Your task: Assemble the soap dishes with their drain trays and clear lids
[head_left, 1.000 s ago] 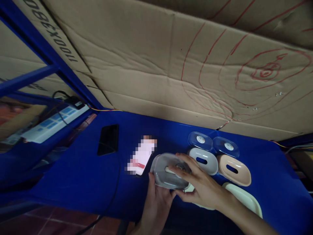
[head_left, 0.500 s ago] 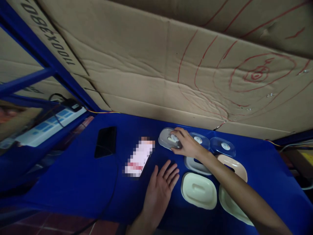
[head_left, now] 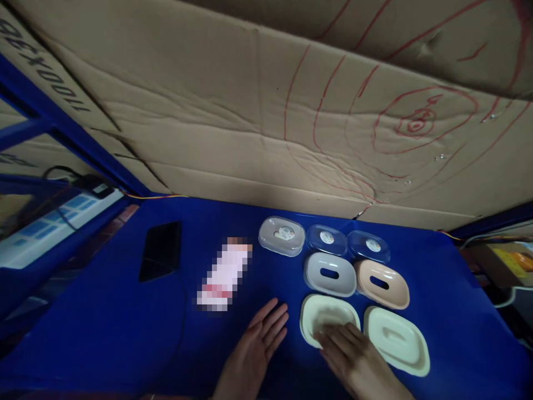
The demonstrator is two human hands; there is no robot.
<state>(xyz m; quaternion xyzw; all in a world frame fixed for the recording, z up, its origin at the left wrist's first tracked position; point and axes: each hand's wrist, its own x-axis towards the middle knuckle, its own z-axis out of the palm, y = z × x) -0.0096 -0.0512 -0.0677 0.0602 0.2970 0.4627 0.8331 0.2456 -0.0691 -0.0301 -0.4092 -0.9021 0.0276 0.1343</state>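
Observation:
My right hand [head_left: 353, 355] reaches over the near rim of the left cream soap dish base [head_left: 310, 318]; its fingers are close together and slightly blurred, the thumb hidden, so its grip is unclear. To the left of that base, my left hand [head_left: 256, 344] hovers palm up with fingers stretched, holding nothing. Another cream base [head_left: 416, 347] lies at the right. Behind the bases are a grey slotted tray [head_left: 310, 272] and a peach slotted tray [head_left: 400, 283]. Two clear lids [head_left: 318, 244] with round stickers form the back row, beside a clear-lidded greyish soap box [head_left: 270, 244].
A phone with a pixelated screen [head_left: 225, 275] and a black flat device [head_left: 160, 250] with a cable lie on the blue table [head_left: 104, 322]. A cardboard wall [head_left: 208, 111] stands behind. At left is a power strip [head_left: 62, 222].
My right hand has left the clear-lidded box at the back and come forward to the left cream base. My left hand has dropped slightly lower in view. The camera has shifted rightward.

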